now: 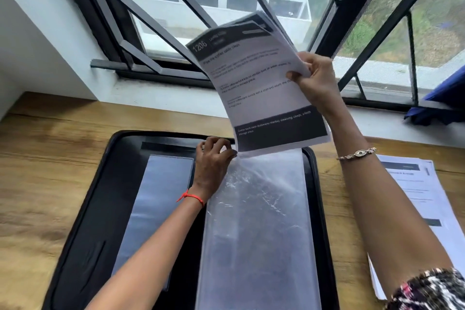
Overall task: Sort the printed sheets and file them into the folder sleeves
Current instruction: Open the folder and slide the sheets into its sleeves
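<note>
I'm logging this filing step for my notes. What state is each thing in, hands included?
folder: open, flat on the table.
clear sleeve: lying on the folder's right half.
held sheets: raised, tilted, above the clear sleeve, not yet inside.
left hand: pinches the clear sleeve's top edge.
right hand: grips the held sheets by their right edge.
stack of sheets: lying on the table, right of the folder.

Apartment room: wooden desk [50, 158], barred window [141, 15].
</note>
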Demonstrator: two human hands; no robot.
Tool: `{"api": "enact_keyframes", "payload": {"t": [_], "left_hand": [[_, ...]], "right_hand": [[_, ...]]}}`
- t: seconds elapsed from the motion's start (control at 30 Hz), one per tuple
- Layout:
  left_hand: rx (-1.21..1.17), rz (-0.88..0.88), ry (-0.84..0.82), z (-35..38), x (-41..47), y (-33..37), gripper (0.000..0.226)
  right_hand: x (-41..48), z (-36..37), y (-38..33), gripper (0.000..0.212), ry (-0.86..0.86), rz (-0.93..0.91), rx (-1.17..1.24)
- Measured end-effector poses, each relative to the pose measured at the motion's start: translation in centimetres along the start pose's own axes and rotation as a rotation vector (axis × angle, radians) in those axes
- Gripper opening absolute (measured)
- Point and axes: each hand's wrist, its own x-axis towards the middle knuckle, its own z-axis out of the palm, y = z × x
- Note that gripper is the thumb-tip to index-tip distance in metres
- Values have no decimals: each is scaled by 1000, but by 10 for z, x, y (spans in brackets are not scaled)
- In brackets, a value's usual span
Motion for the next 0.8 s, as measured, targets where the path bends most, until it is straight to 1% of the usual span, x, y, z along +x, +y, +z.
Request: {"api": "enact_keyframes", "payload": {"t": [0.17, 0.33, 0.4, 0.47, 0.6, 0.8], "left_hand": [[-4, -35, -70, -1, 3, 2, 18], [-54, -102, -105, -2, 3, 4, 18], [-81, -137, -139, -2, 4, 6, 20], [-91, -157, -193, -2, 4, 6, 23], [-129, -183, -280, -3, 2, 3, 24], [-168, -164, -292, -5, 7, 1, 25]], "right_hand": [[11, 16, -2, 34, -51, 6, -38], [14, 36, 6, 32, -15, 40, 69], [15, 40, 9, 29, -33, 70, 75], [16, 41, 13, 29, -42, 84, 42], [22, 33, 21, 30, -37, 47, -157], [29, 21, 15, 32, -70, 28, -186]]}}
